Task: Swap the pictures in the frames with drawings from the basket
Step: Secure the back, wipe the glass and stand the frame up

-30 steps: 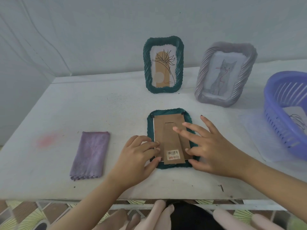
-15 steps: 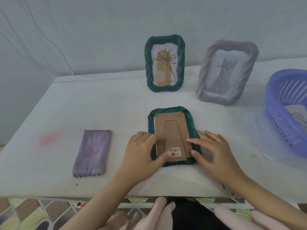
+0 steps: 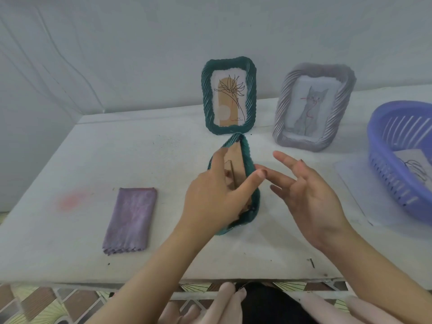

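Observation:
My left hand (image 3: 214, 195) grips a dark green frame (image 3: 248, 160) and holds it up on its edge at the table's middle, brown cardboard back facing left. My right hand (image 3: 306, 192) hovers just right of it, fingers spread, holding nothing. Behind stand a second green frame (image 3: 207, 94) with a flower drawing and a grey frame (image 3: 284, 108) with a cat picture. A purple basket (image 3: 383, 146) at the right edge holds a paper drawing (image 3: 413, 162).
A folded purple cloth (image 3: 131, 219) lies on the white table (image 3: 117, 160) to the left. A clear plastic sheet (image 3: 350, 181) lies beside the basket. The wall runs close behind the frames. The table's front edge is near my body.
The green frame lay flat, back up, under both hands. Now my left hand has tipped it up onto its edge, and my right hand has lifted off it.

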